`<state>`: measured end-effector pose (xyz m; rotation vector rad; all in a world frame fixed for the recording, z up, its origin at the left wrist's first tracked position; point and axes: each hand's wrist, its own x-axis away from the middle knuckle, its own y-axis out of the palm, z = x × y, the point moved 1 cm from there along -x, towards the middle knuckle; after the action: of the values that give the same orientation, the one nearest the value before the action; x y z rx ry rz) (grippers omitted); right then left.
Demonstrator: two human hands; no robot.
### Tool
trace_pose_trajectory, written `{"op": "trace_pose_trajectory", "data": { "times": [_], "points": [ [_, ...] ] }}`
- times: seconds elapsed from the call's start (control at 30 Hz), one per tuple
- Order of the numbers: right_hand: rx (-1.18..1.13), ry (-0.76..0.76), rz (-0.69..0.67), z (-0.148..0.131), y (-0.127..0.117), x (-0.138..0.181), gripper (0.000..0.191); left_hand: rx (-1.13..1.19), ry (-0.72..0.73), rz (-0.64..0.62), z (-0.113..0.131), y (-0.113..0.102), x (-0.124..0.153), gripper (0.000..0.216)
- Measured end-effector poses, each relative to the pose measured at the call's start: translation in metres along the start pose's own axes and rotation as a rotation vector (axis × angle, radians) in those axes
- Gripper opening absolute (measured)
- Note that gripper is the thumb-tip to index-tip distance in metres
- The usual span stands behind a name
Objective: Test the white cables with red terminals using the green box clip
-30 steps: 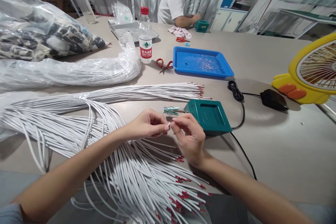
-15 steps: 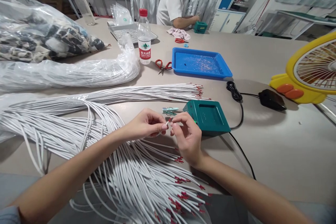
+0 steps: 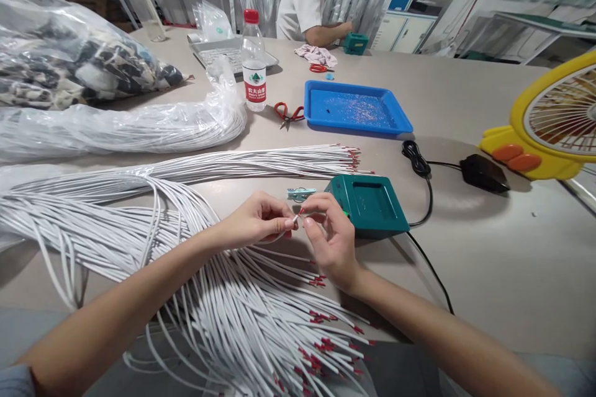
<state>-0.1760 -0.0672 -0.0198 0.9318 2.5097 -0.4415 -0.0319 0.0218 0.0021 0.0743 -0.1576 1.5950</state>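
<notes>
The grey table [image 3: 488, 273] carries, on its left half, a sprawl of white cables [image 3: 139, 229] with red-tipped ends, some of them fanned out under the person's forearms, another straight bundle [image 3: 261, 164] lying across the middle, and a third lot in a clear plastic sleeve [image 3: 130, 127] behind. Further back sit a blue tray [image 3: 356, 108], a water bottle [image 3: 254, 71], red snips [image 3: 286, 113] and a co-worker's sleeve [image 3: 305, 0]; a yellow fan [image 3: 549, 124] stands at the right edge. Just beyond the hands is a green box [image 3: 370, 205] with a black cord [image 3: 426, 198], and a small clip [image 3: 300, 193] juts from its left side. The left hand [image 3: 258, 220] pinches a single white cable end [image 3: 297, 218] between thumb and forefinger — its long axis runs left to right, the stripped tip pointing toward the right hand [image 3: 328, 242], whose fingertips are closed on that tip. Both hands meet at the tip, the clip lying just beyond it and nearer the right hand. Against the earlier views the hands have shifted only slightly — the grip on the cable end is unchanged.
</notes>
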Motion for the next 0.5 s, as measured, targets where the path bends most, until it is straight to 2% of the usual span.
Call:
{"op": "trace_pose_trajectory", "data": {
  "times": [0.17,0.5],
  "points": [
    [0.043,0.016,-0.045,-0.0007,-0.0018,-0.0030,0.014,-0.002,0.002,0.020,0.0038,-0.0003,0.0007,0.031],
    [0.013,0.013,-0.047,-0.0033,-0.0024,-0.0052,0.014,-0.026,0.055,0.049,0.0052,-0.0001,0.0007,0.025]
  ]
}}
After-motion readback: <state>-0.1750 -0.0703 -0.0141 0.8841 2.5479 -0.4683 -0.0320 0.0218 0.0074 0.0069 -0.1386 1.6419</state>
